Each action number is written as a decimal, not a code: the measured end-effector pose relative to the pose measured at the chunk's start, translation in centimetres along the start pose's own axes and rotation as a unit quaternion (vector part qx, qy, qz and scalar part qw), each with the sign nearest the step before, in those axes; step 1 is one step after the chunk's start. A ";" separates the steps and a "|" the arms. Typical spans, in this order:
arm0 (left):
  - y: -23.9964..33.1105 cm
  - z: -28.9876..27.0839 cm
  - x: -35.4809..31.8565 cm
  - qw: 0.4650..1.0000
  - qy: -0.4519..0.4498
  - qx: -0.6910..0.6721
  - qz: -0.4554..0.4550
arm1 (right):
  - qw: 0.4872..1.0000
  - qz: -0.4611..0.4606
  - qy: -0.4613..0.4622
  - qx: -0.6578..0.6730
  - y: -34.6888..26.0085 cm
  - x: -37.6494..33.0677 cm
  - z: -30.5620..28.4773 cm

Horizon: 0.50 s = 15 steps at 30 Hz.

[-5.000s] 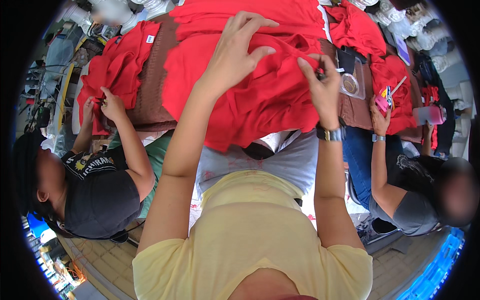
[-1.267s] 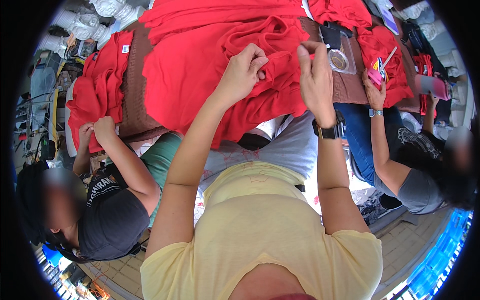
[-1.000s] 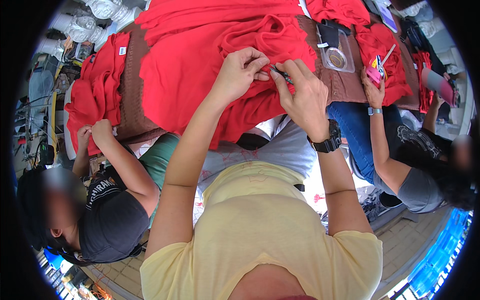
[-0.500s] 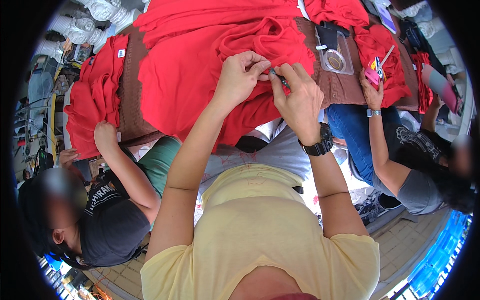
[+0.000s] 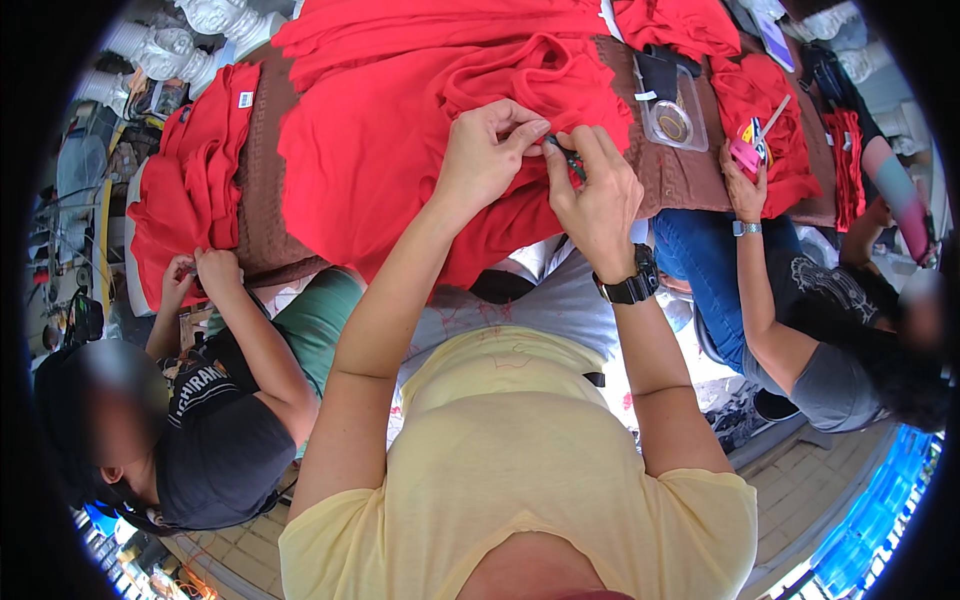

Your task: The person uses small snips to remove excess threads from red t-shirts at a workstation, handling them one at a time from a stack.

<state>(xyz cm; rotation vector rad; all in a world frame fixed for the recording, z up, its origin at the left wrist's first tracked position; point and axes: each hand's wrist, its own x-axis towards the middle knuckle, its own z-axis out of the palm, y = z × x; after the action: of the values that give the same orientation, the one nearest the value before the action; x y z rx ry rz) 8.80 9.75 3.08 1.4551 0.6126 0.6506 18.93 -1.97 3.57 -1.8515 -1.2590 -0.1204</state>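
A large red cloth garment (image 5: 370, 170) lies spread and bunched in front of me. Over its folds, my left hand (image 5: 490, 150) is closed in a pinch, thumb against forefinger, on a bit of the red cloth; the fingertips hide most of it. Close to its right, my right hand (image 5: 600, 190) is wrapped round small dark thread snips (image 5: 572, 160) with a touch of green, mostly covered by the fingers. The tips of both hands are nearly together. A black watch is on my right wrist.
A brown-covered table (image 5: 270, 190) bears more red garments (image 5: 200, 150) and a clear plastic tray (image 5: 676, 120). Co-workers sit at both sides; the right one's hand holds a pink item (image 5: 746, 154). Red threads lie on my lap. White ornate pieces (image 5: 170, 50) stand far left.
My hands stay over the same folds, with the fingertips slightly shifted and a little farther apart. The left co-worker's hands have come together at the cloth's edge.
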 end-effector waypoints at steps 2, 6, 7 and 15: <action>0.1 -0.1 -0.1 1.000 -0.001 0.001 -0.007 | 1.000 0.002 0.003 0.004 -0.1 0.0 0.0; -0.1 0.1 -0.2 1.000 0.000 0.005 0.003 | 1.000 0.008 0.006 0.013 0.0 -0.2 0.1; -0.1 0.1 -0.1 1.000 0.000 -0.001 0.003 | 1.000 0.009 0.009 0.015 0.1 -0.2 0.2; -0.3 0.3 -0.2 1.000 0.006 0.006 0.003 | 1.000 0.011 0.021 -0.011 0.0 -0.4 0.6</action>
<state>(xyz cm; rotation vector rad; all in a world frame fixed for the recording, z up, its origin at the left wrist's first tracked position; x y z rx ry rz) 8.89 9.33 2.78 1.4655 0.6231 0.6628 18.49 -1.84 3.00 -1.8713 -1.2130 -0.1595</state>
